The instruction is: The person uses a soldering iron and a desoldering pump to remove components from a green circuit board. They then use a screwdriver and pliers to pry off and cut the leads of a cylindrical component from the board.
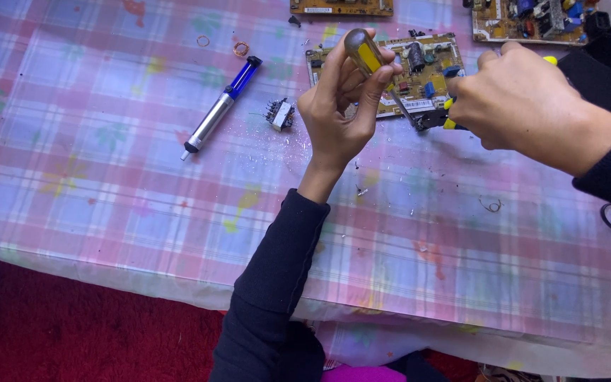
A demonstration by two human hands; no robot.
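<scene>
Up close, the left hand (344,99) grips a yellow-handled screwdriver (370,62), its shaft slanting down to the circuit board (390,71). The right hand (521,102) is closed around yellow-handled pliers (441,120) (mostly hidden) at the board's near edge. Left on the plaid-covered counter (107,198) lie a small transformer (280,114) and a blue desoldering pump (222,106).
</scene>
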